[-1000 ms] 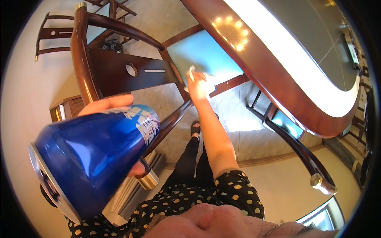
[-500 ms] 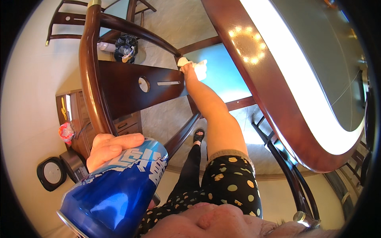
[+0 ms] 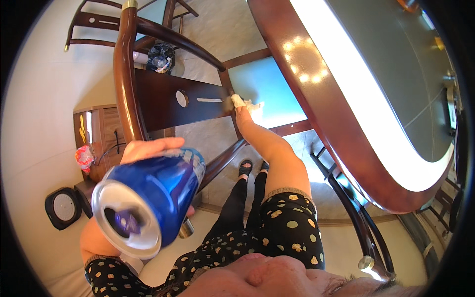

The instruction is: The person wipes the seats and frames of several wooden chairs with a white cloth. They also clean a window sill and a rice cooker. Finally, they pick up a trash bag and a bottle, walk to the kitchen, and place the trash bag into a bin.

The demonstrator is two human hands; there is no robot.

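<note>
A blue metal drink can (image 3: 166, 193) is gripped in my left hand (image 3: 151, 148), close in front of me. It lies tilted, its silver end turned toward me, with something purple showing in the dark opening. My right arm stretches out to a dark wooden chair (image 3: 161, 101). A crumpled whitish cloth (image 3: 254, 109) is pinched in my right hand (image 3: 243, 115), against the chair where the backrest meets the pale blue seat (image 3: 267, 81). The fingertips are partly hidden by the cloth.
A dark-rimmed table (image 3: 341, 143) with a glossy top fills the right side. Another chair (image 3: 356, 208) stands at lower right. To the left are a wooden cabinet (image 3: 106, 128), a red-and-white bag (image 3: 84, 156) and a round-faced black device (image 3: 63, 208). A black-lined bin (image 3: 159, 59) stands farther off.
The can has swung so its open end faces me. My right hand and cloth have slid nearer along the seat's edge by the backrest. Both feet now show.
</note>
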